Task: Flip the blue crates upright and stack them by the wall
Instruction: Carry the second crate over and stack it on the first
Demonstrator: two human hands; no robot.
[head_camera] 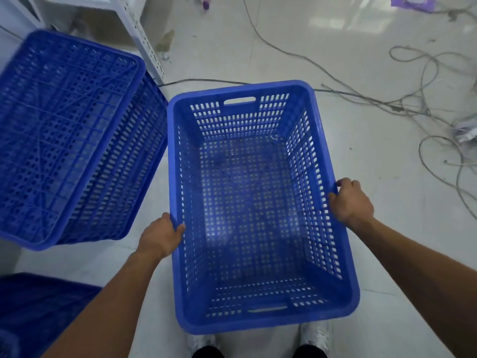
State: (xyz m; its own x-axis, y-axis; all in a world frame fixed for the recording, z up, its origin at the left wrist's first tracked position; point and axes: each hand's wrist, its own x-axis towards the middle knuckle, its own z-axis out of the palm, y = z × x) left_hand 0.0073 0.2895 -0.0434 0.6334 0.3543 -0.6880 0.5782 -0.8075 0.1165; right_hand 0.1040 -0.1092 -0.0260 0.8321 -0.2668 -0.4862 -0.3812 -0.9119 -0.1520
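Observation:
An upright blue perforated crate [260, 321] fills the middle of the view, its open top facing me. My left hand [161, 237] grips its left long rim. My right hand [351, 202] grips the right long rim, fingers curled over the edge. To the left, upside-down blue crates [64, 135] lie stacked with their ribbed bottom facing up. Part of another blue crate [33, 306] shows at the bottom left corner, partly hidden by my left forearm.
A white perforated metal shelf post [144, 40] stands behind the upside-down stack. Loose grey cables [402, 104] sprawl over the pale floor at the right and back. My two feet [260, 344] show below the crate's near end.

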